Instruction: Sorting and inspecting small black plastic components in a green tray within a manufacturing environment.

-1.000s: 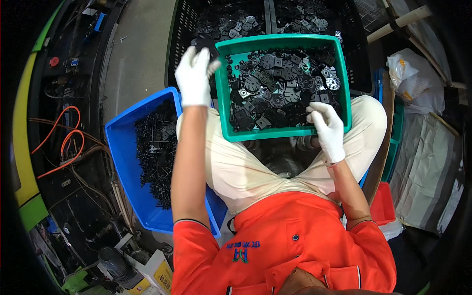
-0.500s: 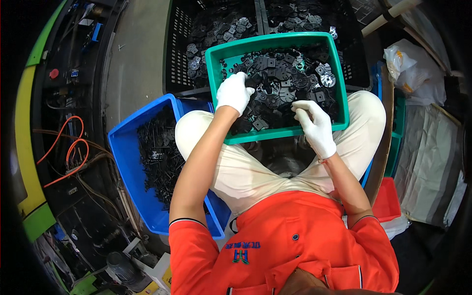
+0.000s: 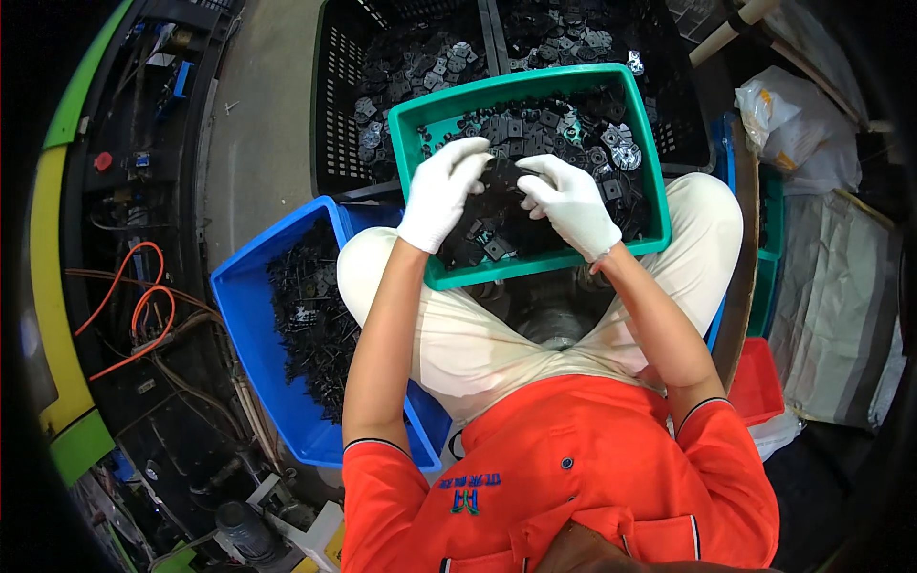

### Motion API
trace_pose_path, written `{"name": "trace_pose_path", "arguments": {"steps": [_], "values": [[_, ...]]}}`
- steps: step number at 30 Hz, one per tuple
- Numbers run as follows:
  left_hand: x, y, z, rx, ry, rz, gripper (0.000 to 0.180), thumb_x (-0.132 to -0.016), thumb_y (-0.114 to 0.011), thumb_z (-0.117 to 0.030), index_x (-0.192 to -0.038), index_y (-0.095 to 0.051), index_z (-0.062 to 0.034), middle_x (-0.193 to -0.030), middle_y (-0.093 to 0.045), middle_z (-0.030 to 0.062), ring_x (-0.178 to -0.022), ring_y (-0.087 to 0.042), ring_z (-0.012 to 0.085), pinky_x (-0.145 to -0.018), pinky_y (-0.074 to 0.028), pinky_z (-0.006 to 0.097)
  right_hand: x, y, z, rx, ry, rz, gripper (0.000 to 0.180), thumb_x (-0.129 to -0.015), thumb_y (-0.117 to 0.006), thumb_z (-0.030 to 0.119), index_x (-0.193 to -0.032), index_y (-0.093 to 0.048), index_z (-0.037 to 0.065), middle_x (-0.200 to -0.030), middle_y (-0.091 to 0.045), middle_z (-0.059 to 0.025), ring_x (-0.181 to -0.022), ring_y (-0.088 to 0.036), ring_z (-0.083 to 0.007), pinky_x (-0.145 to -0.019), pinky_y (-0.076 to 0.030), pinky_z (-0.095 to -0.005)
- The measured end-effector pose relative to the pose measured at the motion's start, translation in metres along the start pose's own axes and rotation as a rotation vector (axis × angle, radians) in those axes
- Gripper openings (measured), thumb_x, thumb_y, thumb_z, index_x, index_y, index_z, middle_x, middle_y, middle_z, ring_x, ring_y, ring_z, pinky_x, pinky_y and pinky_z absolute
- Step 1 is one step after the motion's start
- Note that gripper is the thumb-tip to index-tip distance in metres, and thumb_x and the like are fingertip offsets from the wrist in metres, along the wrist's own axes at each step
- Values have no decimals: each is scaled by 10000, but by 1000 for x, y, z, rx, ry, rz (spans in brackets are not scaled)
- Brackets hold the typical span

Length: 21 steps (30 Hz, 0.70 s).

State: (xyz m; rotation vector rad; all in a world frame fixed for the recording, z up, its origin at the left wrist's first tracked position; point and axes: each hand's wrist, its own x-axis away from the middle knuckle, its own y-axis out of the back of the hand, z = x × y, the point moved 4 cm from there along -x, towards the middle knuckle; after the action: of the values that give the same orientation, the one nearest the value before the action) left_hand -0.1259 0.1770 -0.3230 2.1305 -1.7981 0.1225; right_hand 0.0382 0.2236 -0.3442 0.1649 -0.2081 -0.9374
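A green tray (image 3: pixel 420 113) rests on my lap and holds several small dark metal parts (image 3: pixel 535 124). Both white-gloved hands are over its middle. My left hand (image 3: pixel 441 193) and my right hand (image 3: pixel 571 202) meet fingertip to fingertip around a thin dark part (image 3: pixel 503 170) held just above the pile. How each hand grips it is hard to tell, because the part is small and dark against the other parts.
A blue bin (image 3: pixel 250 307) with black parts stands at my left knee. Two black crates (image 3: pixel 336 86) with metal plates lie beyond the tray. A red bin (image 3: pixel 759 382) and bagged material (image 3: pixel 841 277) are on the right, orange cables (image 3: pixel 134 306) on the left.
My left hand came off the tray's left rim and my right hand off its near rim. Both moved inward over the parts and now meet on one piece.
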Motion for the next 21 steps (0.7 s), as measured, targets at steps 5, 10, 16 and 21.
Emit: {"name": "trace_pose_path", "arguments": {"steps": [5, 10, 16, 21], "values": [[7, 3, 7, 337, 2, 51, 384, -888, -511, -112, -1218, -462, 79, -1087, -596, 148, -927, -595, 176, -767, -479, 266, 12, 0, -5, -695, -317, -34, 338, -881, -521, 97, -1158, -472, -92, -962, -598, -138, -774, -638, -187, -652, -525, -248], [20, -12, -2, 414, 10, 94, 422, -830, -583, -91, -1212, -480, 56, -1060, -612, 116, -912, -597, 149, -742, -461, 235, 17, -8, -1, -741, -336, -2, 324, -887, -513, 108, -1153, -479, -74, -991, -604, -134, -770, -637, -178, -646, -524, -243], [28, -18, -3, 468, 5, -26, 406, -806, -618, -75, -1179, -509, 43, -993, -630, 82, -844, -593, 111, -695, -447, 218, 22, -15, 3, -711, -319, 23, 271, -890, -511, 114, -1112, -521, -43, -965, -631, -113, -752, -631, -143, -625, -512, -223], [32, -18, 0, 443, 7, -81, 335, -800, -636, -73, -1108, -552, 28, -948, -637, 64, -804, -591, 99, -684, -455, 215, 22, -20, 5, -696, -319, 42, 249, -889, -523, 115, -1091, -546, -29, -938, -640, -100, -720, -623, -116, -600, -499, -208]]}}
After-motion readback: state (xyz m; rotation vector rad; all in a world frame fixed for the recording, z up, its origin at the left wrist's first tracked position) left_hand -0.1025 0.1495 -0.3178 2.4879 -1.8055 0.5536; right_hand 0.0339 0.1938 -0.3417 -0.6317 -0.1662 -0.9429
